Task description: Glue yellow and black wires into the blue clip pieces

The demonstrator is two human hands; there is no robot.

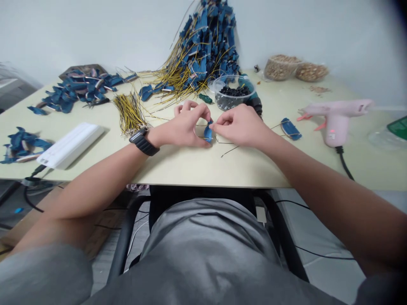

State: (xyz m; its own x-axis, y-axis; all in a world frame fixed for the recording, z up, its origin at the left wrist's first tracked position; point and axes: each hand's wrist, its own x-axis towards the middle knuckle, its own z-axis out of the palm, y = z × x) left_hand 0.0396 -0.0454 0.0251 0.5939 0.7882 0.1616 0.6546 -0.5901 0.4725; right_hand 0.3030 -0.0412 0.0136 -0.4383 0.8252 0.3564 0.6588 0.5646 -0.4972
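Between my hands, just above the table, is a small blue piece with thin wires coming from it. My left hand grips it between thumb and fingers at its two ends. The fingers of my right hand are pinched together at the piece's right edge; what they pinch is too small to make out. Dark wire ends lie below my right hand. A second blue piece with wires lies to the right of that hand.
A pink glue gun stands at the right. Behind my hands are a plastic tub of small black parts and a tall heap of wired blue pieces. A yellow wire bundle, more blue pieces and a white power strip lie leftward.
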